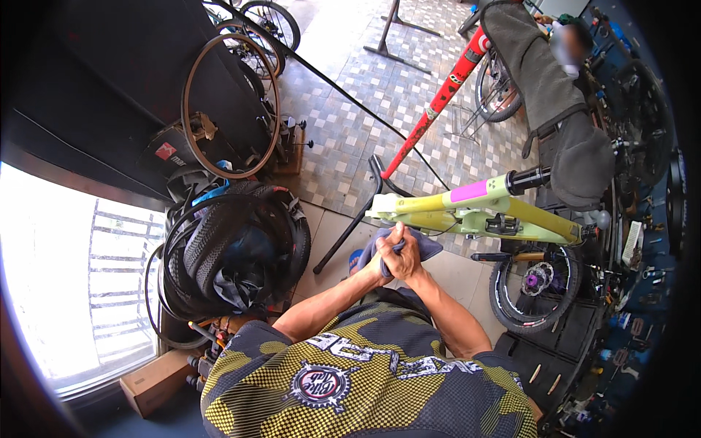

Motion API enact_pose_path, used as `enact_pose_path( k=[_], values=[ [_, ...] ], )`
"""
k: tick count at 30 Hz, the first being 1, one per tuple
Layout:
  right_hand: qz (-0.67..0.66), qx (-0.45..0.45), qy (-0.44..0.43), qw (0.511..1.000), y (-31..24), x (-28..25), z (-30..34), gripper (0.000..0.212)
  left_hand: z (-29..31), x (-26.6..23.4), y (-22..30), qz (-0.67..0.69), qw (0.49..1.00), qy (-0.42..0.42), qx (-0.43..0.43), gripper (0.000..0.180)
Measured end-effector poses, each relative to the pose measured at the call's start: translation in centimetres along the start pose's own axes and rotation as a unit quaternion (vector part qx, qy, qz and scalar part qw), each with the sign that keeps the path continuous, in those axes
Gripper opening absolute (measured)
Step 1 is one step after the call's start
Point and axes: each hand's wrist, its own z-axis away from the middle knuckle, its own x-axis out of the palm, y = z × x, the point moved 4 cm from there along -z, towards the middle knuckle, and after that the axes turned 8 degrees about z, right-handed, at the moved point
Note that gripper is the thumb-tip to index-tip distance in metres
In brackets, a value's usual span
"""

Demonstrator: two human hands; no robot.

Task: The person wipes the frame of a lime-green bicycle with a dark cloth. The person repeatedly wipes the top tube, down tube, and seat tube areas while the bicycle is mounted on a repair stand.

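Observation:
Close in front of my body, both hands come together around a grey-purple cloth (431, 247). My left hand (384, 258) is closed on the cloth, its fingers partly hidden. Pressed against it, my right hand (406, 260) is also closed, with cloth sticking out past its right side. Just beyond my hands is a yellow-green bicycle frame (527, 219) with a pink patch on one tube. A red repair stand (437, 102) rises behind it, and a dark grey fabric cover (537, 77) drapes over the stand's upper part.
Black tyres (212, 255) are heaped at the left, below a bare wheel rim (188, 95). A bicycle wheel (504, 303) stands at the right, beside a crowded tool wall (635, 292). The stand's black leg (343, 237) crosses the floor. Another person (569, 55) is at the far right.

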Motion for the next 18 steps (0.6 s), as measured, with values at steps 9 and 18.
enact_pose_path(
  k=[9, 18],
  values=[
    [-0.119, 0.235, -0.259, 0.929, 2.7, 2.2, 1.9, 0.097, -3.2, -7.2, -3.8, -0.040, 0.998, -0.013, -0.048, 0.071],
    [-0.131, 0.211, -0.391, 0.886, 5.0, 1.5, 7.2, 0.086, -3.9, -9.6, 7.6, -0.256, 0.944, 0.149, 0.146, 0.051]
  ],
)
